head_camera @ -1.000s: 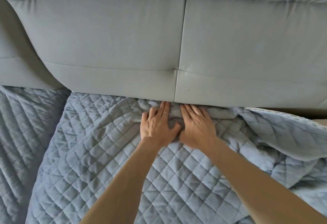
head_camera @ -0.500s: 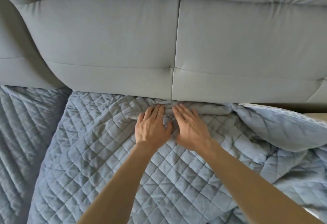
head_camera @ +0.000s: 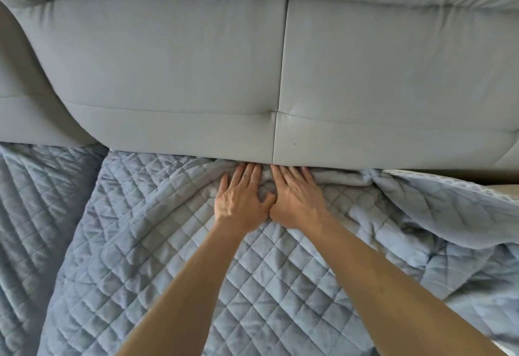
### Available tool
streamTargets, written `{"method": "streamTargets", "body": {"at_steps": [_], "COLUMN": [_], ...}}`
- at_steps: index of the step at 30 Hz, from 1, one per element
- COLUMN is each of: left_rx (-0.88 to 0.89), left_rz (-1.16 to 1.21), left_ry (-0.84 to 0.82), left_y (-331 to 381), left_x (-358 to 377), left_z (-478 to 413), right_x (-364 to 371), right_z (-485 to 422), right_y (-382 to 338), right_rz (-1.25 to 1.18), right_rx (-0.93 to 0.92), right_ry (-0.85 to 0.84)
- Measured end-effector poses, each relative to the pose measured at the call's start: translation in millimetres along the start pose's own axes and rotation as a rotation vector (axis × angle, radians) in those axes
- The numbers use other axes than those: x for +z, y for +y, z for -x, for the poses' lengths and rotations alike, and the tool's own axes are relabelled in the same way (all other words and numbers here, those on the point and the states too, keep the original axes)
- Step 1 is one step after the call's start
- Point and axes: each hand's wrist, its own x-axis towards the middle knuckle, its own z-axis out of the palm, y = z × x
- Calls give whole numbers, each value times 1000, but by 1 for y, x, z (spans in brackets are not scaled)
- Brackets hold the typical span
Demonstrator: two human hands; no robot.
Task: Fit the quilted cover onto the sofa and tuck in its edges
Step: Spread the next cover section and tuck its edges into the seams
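Tucking is in hand: the left hand (head_camera: 241, 201) and right hand (head_camera: 297, 201), grip open with fingers straight, press the blue-grey quilted cover (head_camera: 168, 243) on the seat under the pale grey sofa backrest (head_camera: 182, 74). Next, I think, the loose right side needs tucking.

The left forearm (head_camera: 196, 285) and right forearm (head_camera: 393, 285) are bare, with no sleeve in view. The left hand (head_camera: 241, 201) wears a thin silvery ring (head_camera: 253, 182); the right hand (head_camera: 298, 201) is bare too.

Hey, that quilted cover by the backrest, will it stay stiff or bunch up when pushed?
Likely floppy: the quilted cover bunches into folds ahead of the left hand and right hand. Probably soft, not slippery: its loose right part holds rumpled humps.
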Motion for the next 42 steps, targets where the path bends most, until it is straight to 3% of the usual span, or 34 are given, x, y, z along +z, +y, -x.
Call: {"method": "streamTargets", "body": {"at_steps": [8,12,15,20,25,29,31,42], "left_rx": [37,-42,-78,-43,25,27,-32,-153], "left_rz": [-134,-77,-18,-14,8,-125,-133,-155], "left_ry": [229,164,88,11,-78,188,228,-56], "left_y": [-40,-34,-31,-48,-49,-64,-81,-83], "left_x": [-12,-6,-1,-8,-27,-40,-39,-31], "left_z": [25,14,10,-4,-7,17,28,21], "right_x": [10,15,13,-2,-1,5,10,9], "right_z": [24,19,3,-24,-16,0,8,4], "right_y": [-7,-29,-41,-28,-33,-46,-47,-37], "right_rz": [-30,-54,1,76,107,66,5,-60], "right_rx": [-85,-233,-150,-222,-172,-106,-107,-109], "right_ry": [188,187,82,-48,-31,-11,-22,-62]}}
